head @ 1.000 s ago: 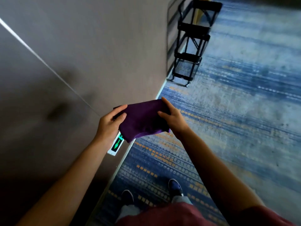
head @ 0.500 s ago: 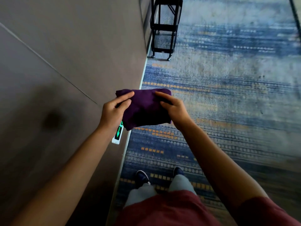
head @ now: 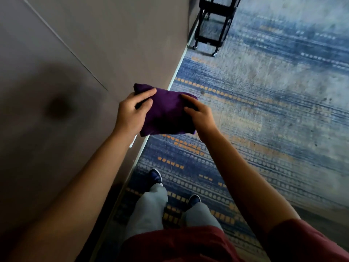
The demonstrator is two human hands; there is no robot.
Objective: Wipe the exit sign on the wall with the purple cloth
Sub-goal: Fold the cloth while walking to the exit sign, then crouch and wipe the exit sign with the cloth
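Note:
A folded purple cloth (head: 166, 110) hangs in the air in front of me, held by both hands. My left hand (head: 132, 112) grips its left end, thumb on top. Its right end is pinched by my right hand (head: 198, 114). The exit sign (head: 133, 141) sits low on the grey wall (head: 79, 53) just above the floor; only a thin white corner of it shows below my left wrist, the rest hidden behind the hand and cloth.
A black wheeled cart (head: 215, 25) stands against the wall farther along. Blue and orange patterned carpet (head: 264, 110) covers the floor to the right. My feet (head: 156, 176) stand close to the skirting line.
The view has swung so the wall seam and cart shifted right. My hands and the cloth now cover the sign's green arrow, which showed before. Both hands keep their hold on the cloth.

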